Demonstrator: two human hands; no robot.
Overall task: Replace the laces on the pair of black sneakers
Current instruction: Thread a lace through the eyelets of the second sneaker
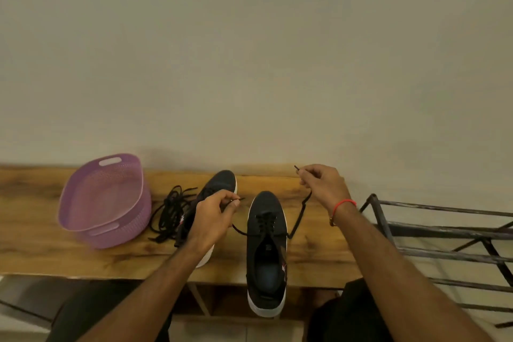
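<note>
Sneaker in hand: black knit low-top sneaker with a white sole (266, 247) lies toe-away on the wooden bench top (41, 255), its heel overhanging the near edge; a black lace (298, 219) crosses its lower eyelets.
Left hand: left hand (213, 216) is closed in a pinch on one lace end, just left of the shoe.
Right hand: right hand (323, 186) – red thread at the wrist – pinches the other end, drawn up and to the right.
Second sneaker: matching black sneaker (219, 183) sits behind the left hand, partly hidden.
Loose laces: tangled black laces (170, 212) lie beside it.
Basket: lilac perforated plastic basket (102, 200) stands further left, apparently holding nothing.
Risk: uneven pulling could leave unequal ends; a hard tug might tip the overhanging shoe off the bench.
Room: dark metal rack (444, 230) at right – plain pale wall (249, 50) behind.
</note>
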